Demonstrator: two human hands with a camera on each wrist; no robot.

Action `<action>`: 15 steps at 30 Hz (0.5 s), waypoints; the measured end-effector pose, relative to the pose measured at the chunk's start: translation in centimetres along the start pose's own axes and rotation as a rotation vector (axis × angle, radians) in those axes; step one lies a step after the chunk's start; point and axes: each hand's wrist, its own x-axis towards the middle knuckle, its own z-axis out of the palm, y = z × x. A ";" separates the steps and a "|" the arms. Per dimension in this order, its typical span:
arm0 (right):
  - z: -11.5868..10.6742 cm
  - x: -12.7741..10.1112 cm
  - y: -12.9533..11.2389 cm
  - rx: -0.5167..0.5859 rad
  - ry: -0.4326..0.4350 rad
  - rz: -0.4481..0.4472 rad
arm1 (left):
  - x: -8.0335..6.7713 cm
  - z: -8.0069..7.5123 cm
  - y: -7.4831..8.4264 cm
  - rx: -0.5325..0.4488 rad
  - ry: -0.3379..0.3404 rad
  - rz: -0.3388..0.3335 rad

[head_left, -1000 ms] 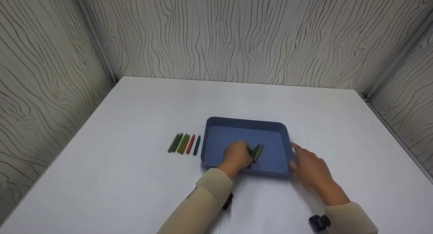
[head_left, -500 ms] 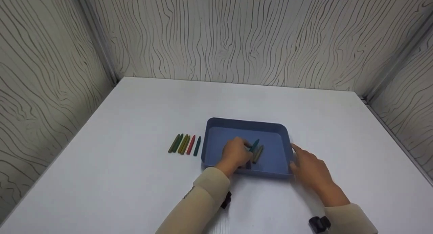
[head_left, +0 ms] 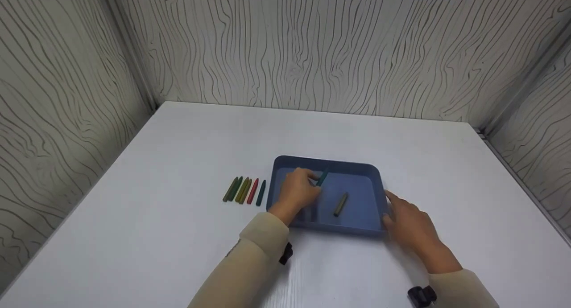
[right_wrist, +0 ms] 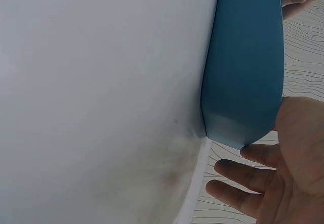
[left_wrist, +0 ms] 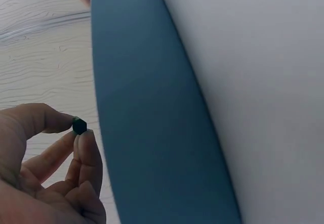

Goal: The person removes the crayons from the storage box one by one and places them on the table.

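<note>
Over the inside of a blue tray (head_left: 374,196), my left hand (head_left: 298,190) pinches a dark green crayon (head_left: 322,177) between thumb and fingers. The left wrist view shows the blunt six-sided end of that crayon (left_wrist: 79,126) at the fingertips. An olive crayon (head_left: 341,204) lies on the tray floor, to the right of this hand. At the tray's near right corner, my right hand (head_left: 410,221) touches the outer wall. Its fingers are extended in the right wrist view, one of them (right_wrist: 258,154) right at the tray's corner.
Left of the tray, several crayons lie side by side on the white table (head_left: 147,219): olive and green ones, a red crayon (head_left: 253,191) and a dark green one (head_left: 261,193) closest to the tray. Wood-patterned panels (head_left: 294,45) enclose the table's back and sides.
My left hand has lifted the dark green crayon from beside the olive one and carried it left and away from me. My right hand has stayed at the tray's corner.
</note>
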 end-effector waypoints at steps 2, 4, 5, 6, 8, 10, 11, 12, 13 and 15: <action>0.0 0.0 0.0 -0.002 -0.003 0.000 | 0.1 -0.6 -0.4 -0.017 0.011 0.005; 0.0 0.0 0.0 -0.002 -0.006 0.002 | 0.2 -1.2 -0.7 -0.025 0.022 0.005; 0.0 0.0 0.0 -0.001 -0.006 0.004 | 0.2 -1.5 -0.9 -0.032 0.025 0.000; 0.0 0.0 0.0 0.000 -0.007 0.005 | 0.2 -1.8 -1.0 -0.033 0.031 0.000; 0.0 0.1 0.0 0.000 -0.011 0.008 | 0.2 -2.5 -1.4 -0.030 0.041 -0.006; 0.0 0.1 0.0 -0.001 -0.016 0.012 | 0.2 -3.1 -1.8 -0.023 0.051 -0.012; 0.0 0.1 0.0 -0.001 -0.019 0.014 | 0.2 -3.4 -2.0 -0.019 0.053 -0.022; 0.0 0.2 0.0 -0.001 -0.022 0.016 | 0.2 -3.6 -2.2 -0.018 0.057 -0.030; 0.0 0.2 0.0 -0.002 -0.026 0.019 | 0.2 -3.9 -2.4 -0.018 0.061 -0.039; 0.0 0.2 -0.1 -0.002 -0.031 0.021 | 0.2 -4.4 -2.9 -0.020 0.069 -0.056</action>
